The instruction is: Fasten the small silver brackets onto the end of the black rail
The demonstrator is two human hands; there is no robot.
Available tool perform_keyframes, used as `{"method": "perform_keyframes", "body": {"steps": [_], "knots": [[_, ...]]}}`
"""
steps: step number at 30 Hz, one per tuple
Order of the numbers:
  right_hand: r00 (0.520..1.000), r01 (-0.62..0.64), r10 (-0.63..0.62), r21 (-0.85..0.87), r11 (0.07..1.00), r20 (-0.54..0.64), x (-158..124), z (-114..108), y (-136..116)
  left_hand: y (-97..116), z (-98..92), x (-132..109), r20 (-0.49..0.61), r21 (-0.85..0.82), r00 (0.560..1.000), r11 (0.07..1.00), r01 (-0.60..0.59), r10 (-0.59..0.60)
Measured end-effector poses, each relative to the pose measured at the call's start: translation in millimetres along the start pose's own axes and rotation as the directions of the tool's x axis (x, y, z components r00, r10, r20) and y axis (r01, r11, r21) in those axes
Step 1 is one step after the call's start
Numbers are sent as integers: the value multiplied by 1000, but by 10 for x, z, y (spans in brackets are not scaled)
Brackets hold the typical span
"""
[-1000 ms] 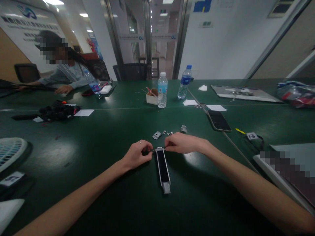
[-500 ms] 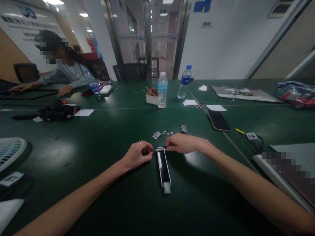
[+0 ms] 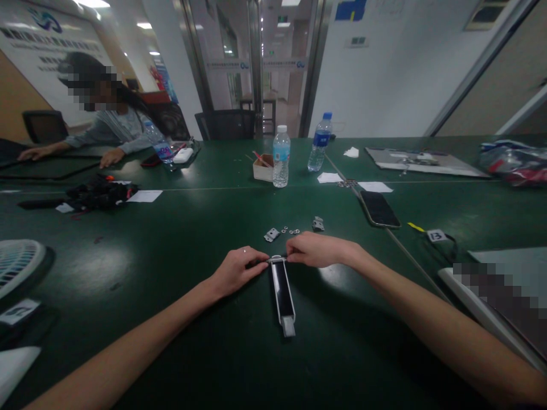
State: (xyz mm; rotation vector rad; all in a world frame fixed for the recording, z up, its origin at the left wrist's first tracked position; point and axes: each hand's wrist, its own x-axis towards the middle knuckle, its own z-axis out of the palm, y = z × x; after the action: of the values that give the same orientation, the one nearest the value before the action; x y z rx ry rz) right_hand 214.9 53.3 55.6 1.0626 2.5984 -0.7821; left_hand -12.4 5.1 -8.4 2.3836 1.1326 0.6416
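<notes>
A long narrow part with a glossy black face and a white frame lies on the table in front of me, a grey tab at its near end. Across its far end runs a thin metal rod. My left hand is closed, thumb and forefinger pinching the rod's left end. At the right end, my right hand is closed on the rod too, its fingertips partly hidden. Beyond the hands lie two grey metal brackets, the left bracket and the right bracket, with several small rings between them.
Two water bottles, one white-capped and one blue-capped, stand farther back beside a small box. A phone lies to the right, near a laptop. Another person sits at the far left.
My left fingers have moved slightly right, closer to the long part, and straightened; less rod shows beside them. My right hand stays at the rod's other end.
</notes>
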Motion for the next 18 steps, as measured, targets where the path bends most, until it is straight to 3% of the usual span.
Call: {"method": "perform_keyframes", "body": {"steps": [12, 18], "knots": [[999, -29, 27, 41, 999, 39, -33, -42, -39, -26, 40, -13, -51, 13, 996, 998, 69, -69], [1000, -14, 14, 39, 999, -1, 8, -19, 78, -25, 26, -20, 2, 2, 1000, 1000, -19, 19]]}}
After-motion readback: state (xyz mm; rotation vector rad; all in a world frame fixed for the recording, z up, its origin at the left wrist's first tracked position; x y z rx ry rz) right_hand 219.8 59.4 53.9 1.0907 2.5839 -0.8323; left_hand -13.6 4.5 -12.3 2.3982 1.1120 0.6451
